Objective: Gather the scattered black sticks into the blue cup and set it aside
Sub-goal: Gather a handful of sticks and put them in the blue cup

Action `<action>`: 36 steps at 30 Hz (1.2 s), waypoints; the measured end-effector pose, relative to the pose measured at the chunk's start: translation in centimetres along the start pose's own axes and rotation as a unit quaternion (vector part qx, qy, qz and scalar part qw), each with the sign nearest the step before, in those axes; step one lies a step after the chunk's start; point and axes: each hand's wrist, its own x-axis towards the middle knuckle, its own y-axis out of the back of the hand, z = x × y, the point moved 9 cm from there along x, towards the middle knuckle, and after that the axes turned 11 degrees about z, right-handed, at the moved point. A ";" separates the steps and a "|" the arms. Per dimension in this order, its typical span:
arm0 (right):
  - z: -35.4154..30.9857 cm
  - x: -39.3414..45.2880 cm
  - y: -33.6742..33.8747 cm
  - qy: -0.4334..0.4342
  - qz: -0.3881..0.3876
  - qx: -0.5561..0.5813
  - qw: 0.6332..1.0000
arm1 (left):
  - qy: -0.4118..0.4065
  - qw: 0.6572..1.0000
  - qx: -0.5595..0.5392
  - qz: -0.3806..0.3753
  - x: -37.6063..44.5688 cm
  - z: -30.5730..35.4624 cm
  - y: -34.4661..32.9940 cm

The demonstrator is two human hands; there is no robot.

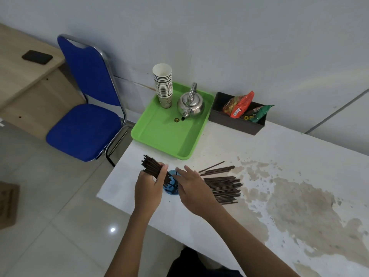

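Observation:
A clear blue cup stands near the table's left edge, between my two hands. My left hand grips a thick bundle of black sticks, whose lower ends reach down into the cup while the upper ends fan out up and to the left. My right hand hovers flat and empty just right of the cup, fingers spread. A loose pile of black sticks lies on the table to the right of that hand, with a few strays above the pile.
A green tray behind the cup carries a steel kettle and a stack of paper cups. A dark box of snack packets stands by the wall. A blue chair sits left of the stained white table.

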 end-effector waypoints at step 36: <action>3.4 -1.2 0.0 -0.071 0.008 0.117 0.991 | -0.039 0.997 0.063 0.036 -3.8 -0.2 -3.8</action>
